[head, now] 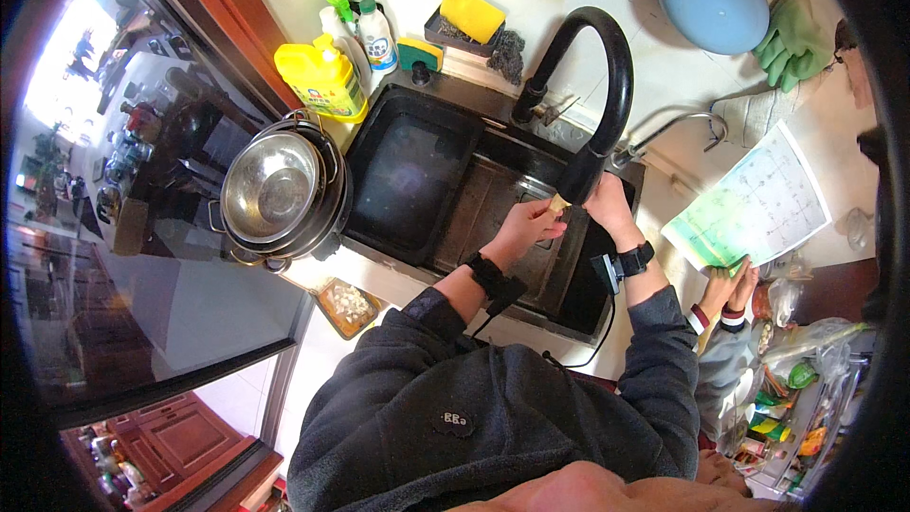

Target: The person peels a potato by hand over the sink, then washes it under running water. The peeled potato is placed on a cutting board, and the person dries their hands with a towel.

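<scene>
My left hand (pixel 527 227) pinches a small pale yellowish piece (pixel 560 204) under the spray head of a black gooseneck faucet (pixel 620 85). My right hand (pixel 606 200) is beside the faucet head on its right; its fingers are partly hidden, so whether it grips the head cannot be told. Both hands are above the right basin of a black double sink (pixel 508 220). A black tub (pixel 412 171) fills the left side of the sink. Black straps with small devices and cables are on both wrists.
Stacked metal pots (pixel 270 188) stand left of the sink, near a yellow detergent bottle (pixel 323 82). Sponges (pixel 473 13) lie behind it. At right another person's hands (pixel 729 284) hold a printed sheet (pixel 753 199). A small steel tap (pixel 668 131) is behind that sheet.
</scene>
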Tool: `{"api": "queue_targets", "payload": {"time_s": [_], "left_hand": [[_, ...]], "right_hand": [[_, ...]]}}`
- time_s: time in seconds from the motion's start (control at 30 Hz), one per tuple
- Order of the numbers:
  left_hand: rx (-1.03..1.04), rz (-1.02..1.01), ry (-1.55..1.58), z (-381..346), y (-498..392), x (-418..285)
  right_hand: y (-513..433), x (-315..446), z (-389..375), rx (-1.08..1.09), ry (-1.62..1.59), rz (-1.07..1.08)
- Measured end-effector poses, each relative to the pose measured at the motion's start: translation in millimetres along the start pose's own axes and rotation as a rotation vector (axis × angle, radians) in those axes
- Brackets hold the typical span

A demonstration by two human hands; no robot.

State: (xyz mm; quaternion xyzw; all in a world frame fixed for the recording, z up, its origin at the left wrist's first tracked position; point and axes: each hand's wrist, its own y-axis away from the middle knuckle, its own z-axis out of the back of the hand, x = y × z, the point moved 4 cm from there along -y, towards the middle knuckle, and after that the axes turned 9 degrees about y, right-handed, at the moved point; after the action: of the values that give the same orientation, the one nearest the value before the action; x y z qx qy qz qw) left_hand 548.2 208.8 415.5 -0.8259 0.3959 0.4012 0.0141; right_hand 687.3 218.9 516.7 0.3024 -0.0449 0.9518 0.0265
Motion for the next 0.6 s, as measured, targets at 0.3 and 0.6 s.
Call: {"api": "queue_targets", "payload": {"time_s": [0.3, 0.6], "left_hand": [[-0.039, -0.059, -0.03, 3.1, 3.9, -1.7], [-0.056, -0.229, -0.311, 1.8, 4.9, -4.1]], "right_hand": [[0.3, 2.4, -0.7, -0.041, 0.095, 0.02], [2.5, 4.0, -0.2, -0.072, 0.116, -0.03]]}}
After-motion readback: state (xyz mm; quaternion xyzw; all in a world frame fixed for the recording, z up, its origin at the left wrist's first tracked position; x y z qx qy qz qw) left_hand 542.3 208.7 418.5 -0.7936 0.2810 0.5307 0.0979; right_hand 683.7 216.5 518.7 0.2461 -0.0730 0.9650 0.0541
